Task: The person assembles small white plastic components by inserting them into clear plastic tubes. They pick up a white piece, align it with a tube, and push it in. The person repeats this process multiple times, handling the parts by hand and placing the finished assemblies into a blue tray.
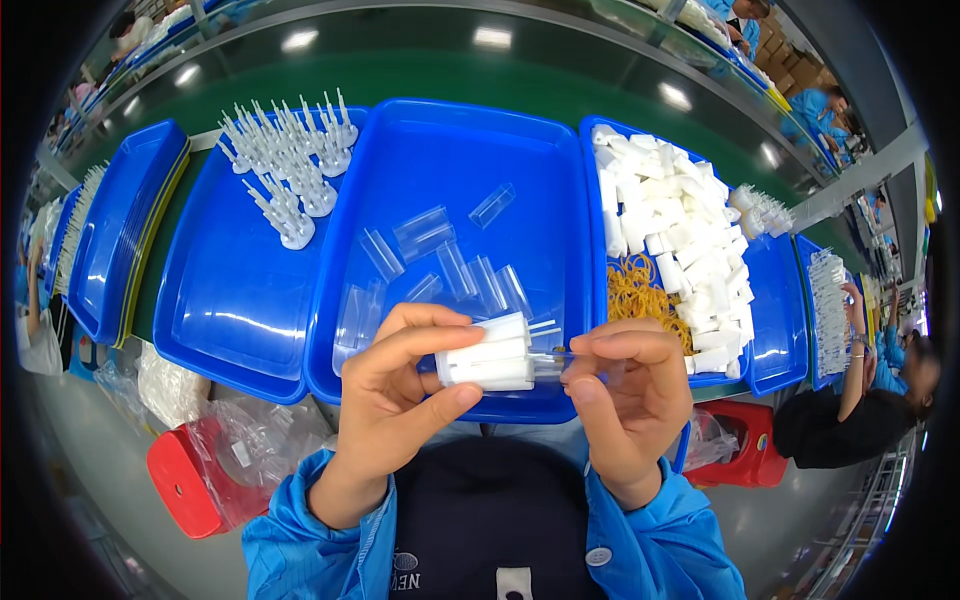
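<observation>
My left hand (pixel 385 385) grips a bundle of white foam-like pieces (pixel 490 360) lying on its side, with thin white prongs sticking out of its right end. At that end, my right hand (pixel 640 400) pinches a clear plastic piece (pixel 612 373) between thumb and fingers; whether it touches the bundle is hard to tell. Both hands are over the near part of a blue tray (pixel 450 135). Several curved, clear plastic pieces (pixel 424 233) lie loose in that tray, beyond my hands.
On the left, another blue tray (pixel 225 330) holds several white pronged stands (pixel 290 165). The right tray contains white pieces (pixel 670 205) and yellow rubber bands (pixel 640 290). Stacked trays (pixel 130 235) stand far left. Red stools (pixel 185 485) are below; co-workers (pixel 820 115) sit nearby.
</observation>
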`<state>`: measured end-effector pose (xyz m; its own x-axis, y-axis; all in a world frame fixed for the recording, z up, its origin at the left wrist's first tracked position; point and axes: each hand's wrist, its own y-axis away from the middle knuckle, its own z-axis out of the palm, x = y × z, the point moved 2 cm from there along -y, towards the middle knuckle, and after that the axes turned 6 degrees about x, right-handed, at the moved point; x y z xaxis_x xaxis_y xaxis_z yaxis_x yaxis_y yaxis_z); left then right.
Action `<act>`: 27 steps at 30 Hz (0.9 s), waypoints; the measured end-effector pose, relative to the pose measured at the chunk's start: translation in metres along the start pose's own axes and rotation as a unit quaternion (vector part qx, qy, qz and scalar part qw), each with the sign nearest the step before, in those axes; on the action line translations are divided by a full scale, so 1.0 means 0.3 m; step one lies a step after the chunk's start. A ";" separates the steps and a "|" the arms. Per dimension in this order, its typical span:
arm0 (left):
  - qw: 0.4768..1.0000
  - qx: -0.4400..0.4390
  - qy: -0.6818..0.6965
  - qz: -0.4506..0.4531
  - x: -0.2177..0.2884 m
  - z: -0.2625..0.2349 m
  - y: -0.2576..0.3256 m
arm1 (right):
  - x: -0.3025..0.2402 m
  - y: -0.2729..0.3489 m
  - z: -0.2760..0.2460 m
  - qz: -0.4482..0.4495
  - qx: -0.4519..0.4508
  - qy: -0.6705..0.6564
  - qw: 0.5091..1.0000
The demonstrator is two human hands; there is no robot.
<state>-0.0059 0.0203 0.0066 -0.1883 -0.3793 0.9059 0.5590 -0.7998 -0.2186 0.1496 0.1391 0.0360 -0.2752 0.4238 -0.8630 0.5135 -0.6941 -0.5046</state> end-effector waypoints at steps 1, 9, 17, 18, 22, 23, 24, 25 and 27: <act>1.000 0.002 0.002 -0.001 -0.002 0.000 0.001 | -0.001 -0.002 0.004 -0.012 0.000 0.009 1.000; 1.000 -0.003 -0.006 0.004 -0.005 -0.001 0.008 | -0.005 0.000 0.013 -0.040 0.021 0.043 0.998; 1.000 -0.007 -0.026 0.011 0.002 0.008 0.010 | 0.011 0.005 0.009 -0.024 0.029 0.012 0.999; 1.000 -0.003 -0.025 0.010 0.003 0.008 0.010 | 0.012 0.005 0.008 -0.021 0.028 0.008 0.999; 0.998 -0.002 -0.063 0.030 0.000 0.000 0.011 | 0.011 0.003 0.009 -0.008 0.030 -0.009 0.999; 0.998 0.000 -0.061 0.032 -0.001 0.002 0.010 | 0.010 0.001 0.010 -0.004 0.031 -0.013 0.999; 0.998 0.002 -0.059 0.031 -0.004 0.001 0.011 | 0.010 0.001 0.010 -0.007 0.027 -0.003 1.000; 0.997 -0.001 -0.068 0.037 -0.004 0.000 0.010 | 0.010 0.000 0.011 -0.010 0.022 0.008 1.000; 0.995 -0.007 -0.086 0.050 -0.001 -0.003 0.007 | 0.010 -0.007 0.010 -0.037 -0.010 0.064 0.997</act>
<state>-0.0055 0.0184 0.0054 0.0089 -0.3728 0.9279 0.5565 -0.7691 -0.3143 0.1452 0.1399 0.0345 -0.2069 0.5455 -0.8121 0.5125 -0.6467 -0.5650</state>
